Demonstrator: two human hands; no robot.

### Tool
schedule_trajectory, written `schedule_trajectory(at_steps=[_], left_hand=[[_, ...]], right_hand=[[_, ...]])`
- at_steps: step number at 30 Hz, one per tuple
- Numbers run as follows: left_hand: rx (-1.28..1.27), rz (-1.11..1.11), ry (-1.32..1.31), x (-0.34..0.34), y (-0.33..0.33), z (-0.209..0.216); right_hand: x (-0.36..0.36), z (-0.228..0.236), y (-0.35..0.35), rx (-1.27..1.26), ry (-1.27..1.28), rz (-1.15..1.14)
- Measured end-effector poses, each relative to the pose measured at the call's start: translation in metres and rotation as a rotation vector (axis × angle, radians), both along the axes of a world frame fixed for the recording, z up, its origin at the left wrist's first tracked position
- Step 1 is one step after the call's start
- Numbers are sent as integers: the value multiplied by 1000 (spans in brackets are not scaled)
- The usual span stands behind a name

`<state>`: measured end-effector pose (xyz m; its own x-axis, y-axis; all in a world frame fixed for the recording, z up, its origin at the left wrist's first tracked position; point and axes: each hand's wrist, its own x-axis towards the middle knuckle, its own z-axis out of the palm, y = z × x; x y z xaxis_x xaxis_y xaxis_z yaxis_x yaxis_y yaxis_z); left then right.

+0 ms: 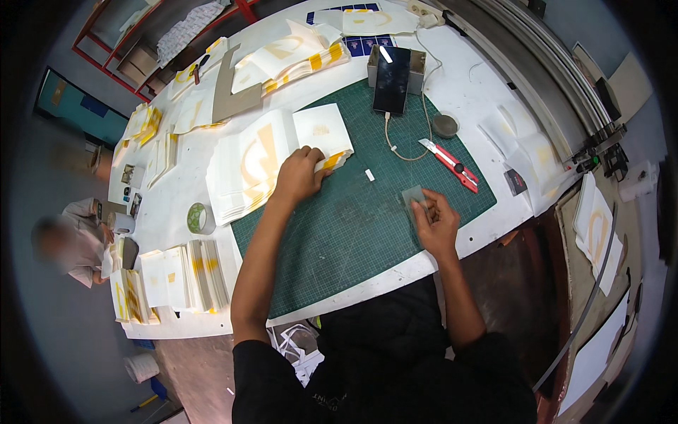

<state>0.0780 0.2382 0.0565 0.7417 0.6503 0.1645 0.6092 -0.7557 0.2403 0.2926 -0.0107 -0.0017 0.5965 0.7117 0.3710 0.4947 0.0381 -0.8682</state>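
Observation:
My left hand (pixel 300 173) rests at the right part of a stack of white sheets (pixel 233 159) with tan and yellow prints. Its fingers are curled, with the thumb and fingertips on the sheets near their yellow-marked edge. In my right hand (pixel 436 219), thumb and fingers pinch a small translucent grey-green rectangular piece (pixel 411 196), held over the green cutting mat (pixel 339 247). A tiny white strip (pixel 369 174) lies on the mat between my hands. Above my right hand lies a red utility knife (pixel 452 166), its blade end pointing up-left.
A phone (pixel 392 81) leans on a grey block, its cable (pixel 406 157) looping over the mat beside a round dark-grey object (pixel 445 126). A green tape roll (pixel 200 218) and more sheet stacks (pixel 185 275) stand left. Another person (pixel 78 237) is at the far-left table edge.

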Motion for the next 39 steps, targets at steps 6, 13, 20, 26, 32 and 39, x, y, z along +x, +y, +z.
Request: schedule_trajectory(at_steps=[6,13,20,26,32,39], left_hand=[[152,-26,-106,-21,-49,-18],[79,-166,-168,-74,-159,-10],[-28,22,-228,-142,-246,-13],[-256,466,-615,-142,-286,-17],[-837,897,-1154,-136,-280,-10],[-957,1001,-984,-164,-246,-7]], right_hand=[[8,-1,10,-156,-157,-94],[-9,41,30,-61,-386,-65],[-55,49,62,-414,-30,405],[-108,37,93,-473,-373,430],[-120,44,80,-570,-273,460],[-120,61,32,-645,-52,523]])
